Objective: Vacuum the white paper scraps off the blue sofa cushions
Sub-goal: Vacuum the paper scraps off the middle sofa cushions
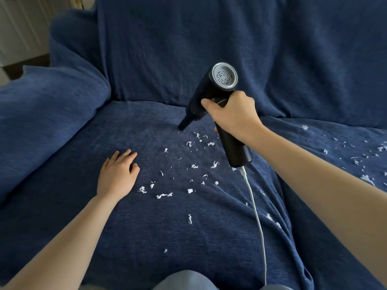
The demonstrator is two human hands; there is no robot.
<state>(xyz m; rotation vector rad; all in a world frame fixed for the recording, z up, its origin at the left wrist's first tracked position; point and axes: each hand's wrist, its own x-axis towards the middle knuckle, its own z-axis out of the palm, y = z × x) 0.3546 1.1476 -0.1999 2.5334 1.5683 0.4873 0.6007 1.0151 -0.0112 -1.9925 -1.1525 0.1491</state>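
Working a blue sofa cushion (pixel 129 237) from left to right: I keep my left hand (pixel 117 174) flat near the cushion's left edge, fingers straight and holding nothing, likely to pin the loose blue cover so the suction does not lift it. White paper scraps (pixel 188 164) lie scattered across the middle of the seat, from just under the nozzle back toward the front edge. My right hand (pixel 232 116) has its grip clamped round the black handheld vacuum (pixel 211 95), tilted so the narrow nozzle (pixel 184 124) meets the fabric near the seat's rear edge, at the far fringe of the litter. The white cable (pixel 256 222) trails from the handle's base toward the front edge. More scraps (pixel 366 178) wait on the right-hand cushion (pixel 335 206), untouched, I judge.
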